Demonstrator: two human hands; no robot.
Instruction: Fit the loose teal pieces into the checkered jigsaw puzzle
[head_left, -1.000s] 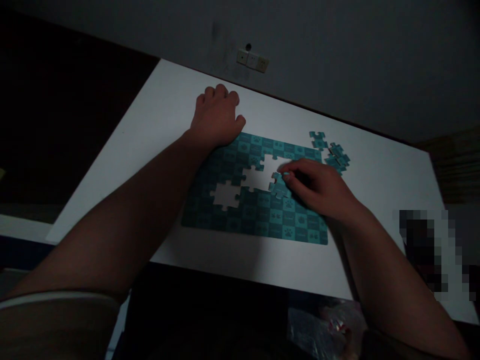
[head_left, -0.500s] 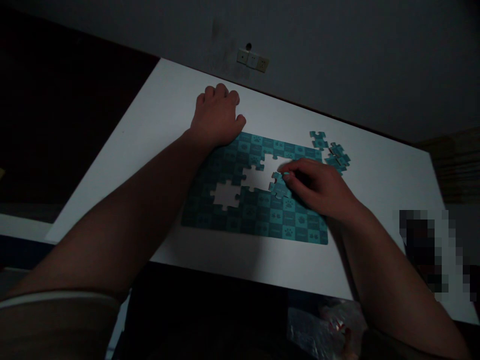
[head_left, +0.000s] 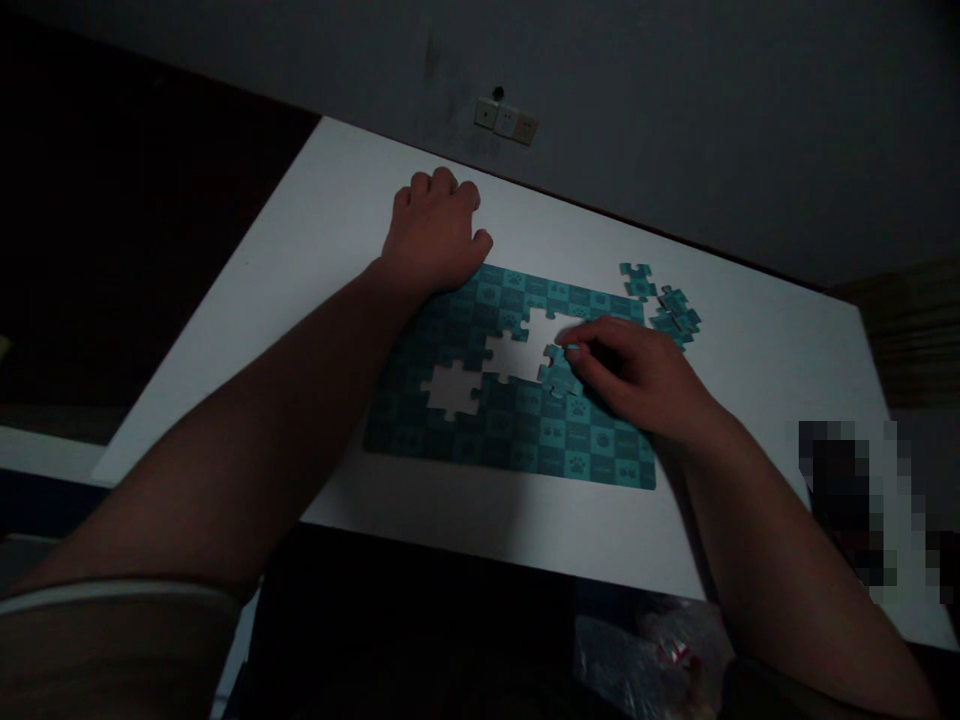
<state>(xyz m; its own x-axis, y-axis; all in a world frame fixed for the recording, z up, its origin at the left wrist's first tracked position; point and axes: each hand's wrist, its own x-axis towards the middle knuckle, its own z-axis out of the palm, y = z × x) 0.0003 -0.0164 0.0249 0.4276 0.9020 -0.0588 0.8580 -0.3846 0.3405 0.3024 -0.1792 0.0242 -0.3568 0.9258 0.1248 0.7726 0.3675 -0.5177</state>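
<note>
A teal jigsaw puzzle [head_left: 517,430] with paw prints in a checked pattern lies on the white table, with gaps showing the white surface beneath. My right hand [head_left: 637,370] pinches a jigsaw piece [head_left: 559,375] between thumb and fingertips, at the right side of the larger gap. The piece sits partly over the puzzle's edge of that gap; whether it lies flat I cannot tell. Resting at the puzzle's top left, my left hand [head_left: 435,230] holds nothing visible, thumb apart and fingers bent, their tips hidden. My left forearm covers the puzzle's left part.
Loose jigsaw pieces [head_left: 675,315] lie beyond my right hand, some overlapping. The white table [head_left: 780,360] meets a wall with sockets [head_left: 505,120]. Clear plastic bags [head_left: 645,655] show below the near edge. A blurred-out patch [head_left: 862,510] covers the right side.
</note>
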